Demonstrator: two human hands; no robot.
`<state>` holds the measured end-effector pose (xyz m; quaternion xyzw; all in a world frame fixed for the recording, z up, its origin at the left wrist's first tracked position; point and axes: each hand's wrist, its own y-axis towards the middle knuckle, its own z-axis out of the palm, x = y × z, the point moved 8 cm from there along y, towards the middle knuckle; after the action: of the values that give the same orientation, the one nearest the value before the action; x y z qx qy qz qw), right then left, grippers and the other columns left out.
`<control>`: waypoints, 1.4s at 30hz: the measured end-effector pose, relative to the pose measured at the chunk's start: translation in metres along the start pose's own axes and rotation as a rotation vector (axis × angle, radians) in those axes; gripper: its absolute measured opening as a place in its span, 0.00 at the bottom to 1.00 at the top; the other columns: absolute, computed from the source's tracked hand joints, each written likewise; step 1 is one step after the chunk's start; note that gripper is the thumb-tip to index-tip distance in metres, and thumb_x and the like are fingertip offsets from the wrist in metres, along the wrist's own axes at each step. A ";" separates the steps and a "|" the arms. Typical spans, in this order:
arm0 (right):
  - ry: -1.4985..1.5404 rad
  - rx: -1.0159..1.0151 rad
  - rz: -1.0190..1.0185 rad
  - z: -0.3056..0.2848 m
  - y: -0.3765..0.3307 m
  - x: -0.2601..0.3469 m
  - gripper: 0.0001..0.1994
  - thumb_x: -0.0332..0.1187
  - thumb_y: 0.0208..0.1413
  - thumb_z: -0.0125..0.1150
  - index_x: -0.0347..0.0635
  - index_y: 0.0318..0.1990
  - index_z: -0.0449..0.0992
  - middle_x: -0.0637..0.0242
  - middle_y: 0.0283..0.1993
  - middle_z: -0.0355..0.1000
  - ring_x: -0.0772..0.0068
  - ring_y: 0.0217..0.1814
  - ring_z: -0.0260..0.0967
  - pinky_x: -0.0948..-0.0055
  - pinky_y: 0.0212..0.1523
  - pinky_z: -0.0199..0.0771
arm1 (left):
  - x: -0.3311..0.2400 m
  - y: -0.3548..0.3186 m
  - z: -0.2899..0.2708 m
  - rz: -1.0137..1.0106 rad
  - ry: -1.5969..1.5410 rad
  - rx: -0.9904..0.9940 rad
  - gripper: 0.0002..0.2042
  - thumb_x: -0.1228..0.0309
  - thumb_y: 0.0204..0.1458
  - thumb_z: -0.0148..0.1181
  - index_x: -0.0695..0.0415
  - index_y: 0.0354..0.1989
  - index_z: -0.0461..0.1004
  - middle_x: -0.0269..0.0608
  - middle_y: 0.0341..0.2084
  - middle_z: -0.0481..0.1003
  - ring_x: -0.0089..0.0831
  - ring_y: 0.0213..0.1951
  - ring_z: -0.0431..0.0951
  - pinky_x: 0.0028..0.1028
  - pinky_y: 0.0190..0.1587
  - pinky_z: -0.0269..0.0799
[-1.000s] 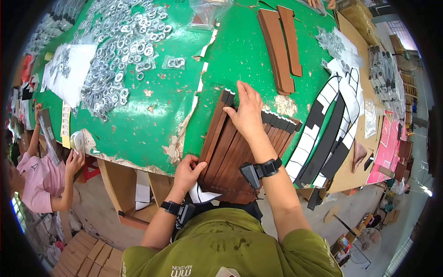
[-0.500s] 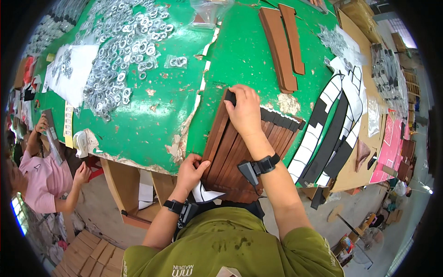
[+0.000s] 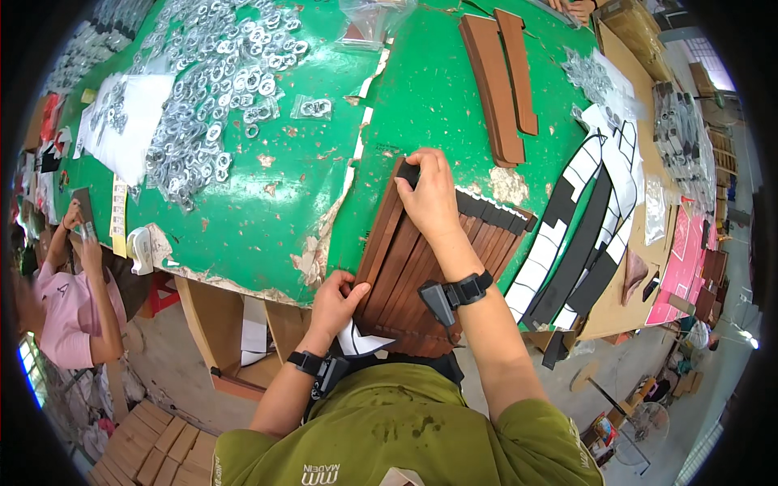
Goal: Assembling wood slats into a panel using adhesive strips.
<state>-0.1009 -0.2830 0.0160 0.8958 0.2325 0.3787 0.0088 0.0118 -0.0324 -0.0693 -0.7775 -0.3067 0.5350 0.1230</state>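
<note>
A row of narrow dark brown strips [image 3: 416, 279] lies side by side on the table before me, with black pieces [image 3: 496, 212] along their far ends. At the row's left edge is one brown strip [image 3: 378, 227]. My right hand [image 3: 432, 194] is closed on its far end, thumb and fingers at a black end piece. Lower down, my left hand [image 3: 334, 304] grips the same strip's near part, thumb on its side. A white sheet [image 3: 361, 342] sticks out below my left hand. My right forearm hides part of the row.
Many small bagged metal rings [image 3: 215, 97] cover the green table's [image 3: 267, 215] far left. Brown curved boards [image 3: 493, 89] lie beyond the row. Black-and-white strips [image 3: 559, 219] lie to the right. A tape dispenser [image 3: 142, 249] sits at the left edge, near a co-worker in a pink shirt [image 3: 81, 316].
My two hands stay almost where they were on the strip. At the left, the co-worker's lower hand has come up towards the other one. Another person's hand shows more at the top right.
</note>
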 end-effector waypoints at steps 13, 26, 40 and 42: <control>-0.085 -0.071 -0.222 -0.007 -0.004 0.019 0.20 0.20 0.39 0.71 0.40 0.36 0.65 0.56 0.44 0.68 0.50 0.49 0.67 0.49 0.58 0.65 | 0.000 -0.001 0.000 0.013 -0.010 -0.008 0.21 0.54 0.49 0.70 0.61 0.39 0.75 0.41 0.22 0.72 0.34 0.25 0.72 0.32 0.31 0.69; 0.007 -0.147 -0.094 -0.006 -0.007 0.011 0.22 0.22 0.42 0.71 0.39 0.45 0.67 0.53 0.47 0.70 0.48 0.50 0.69 0.52 0.57 0.67 | 0.002 -0.002 0.001 0.038 -0.015 -0.031 0.18 0.57 0.54 0.65 0.62 0.40 0.75 0.43 0.23 0.72 0.37 0.26 0.72 0.34 0.31 0.69; 0.070 -0.009 -0.049 -0.003 -0.004 -0.002 0.19 0.22 0.45 0.70 0.36 0.45 0.70 0.52 0.51 0.71 0.48 0.54 0.70 0.60 0.55 0.72 | 0.002 -0.002 0.003 0.031 -0.004 -0.034 0.16 0.59 0.57 0.62 0.61 0.41 0.74 0.45 0.24 0.72 0.39 0.27 0.72 0.36 0.33 0.69; 0.080 -0.009 -0.067 -0.004 -0.001 0.000 0.19 0.22 0.45 0.70 0.36 0.45 0.70 0.52 0.51 0.70 0.47 0.53 0.69 0.58 0.54 0.73 | 0.000 -0.003 0.001 0.032 0.002 -0.035 0.16 0.59 0.57 0.62 0.61 0.40 0.74 0.44 0.24 0.71 0.38 0.27 0.72 0.35 0.33 0.68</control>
<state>-0.1040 -0.2822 0.0190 0.8717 0.2609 0.4145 0.0162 0.0102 -0.0300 -0.0677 -0.7850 -0.3035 0.5305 0.1011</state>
